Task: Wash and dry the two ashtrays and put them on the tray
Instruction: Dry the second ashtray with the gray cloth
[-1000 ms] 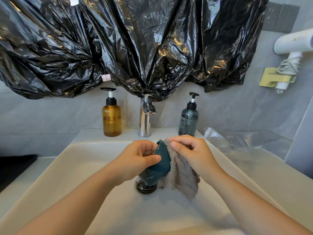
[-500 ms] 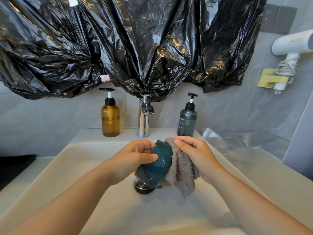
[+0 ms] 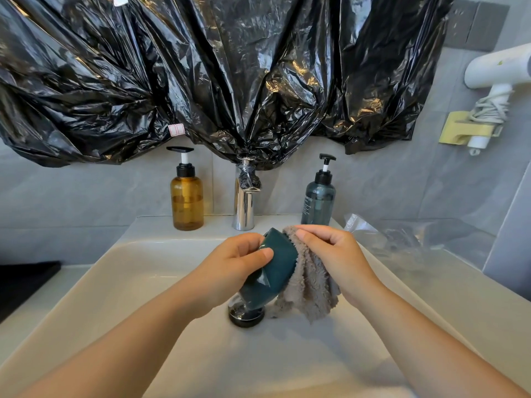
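Over the white sink [image 3: 120, 282] my left hand [image 3: 230, 268] grips a dark teal ashtray [image 3: 273, 277], tilted on edge with its underside toward me. My right hand [image 3: 336, 254] presses a grey fluffy cloth [image 3: 310, 285] against the ashtray's right side; the cloth hangs down below my fingers. The ashtray's inner face is hidden from me. The second ashtray and the tray are not in sight.
A chrome tap [image 3: 244, 196] stands behind the basin between an amber pump bottle [image 3: 186, 196] and a blue-grey pump bottle [image 3: 317, 199]. The drain plug [image 3: 244, 314] sits under the ashtray. Black plastic sheeting [image 3: 230, 76] covers the wall; a hairdryer [image 3: 494, 70] hangs at right.
The ashtray has turned in my left hand, showing more of its underside, while my right hand shifted the cloth along its rim.
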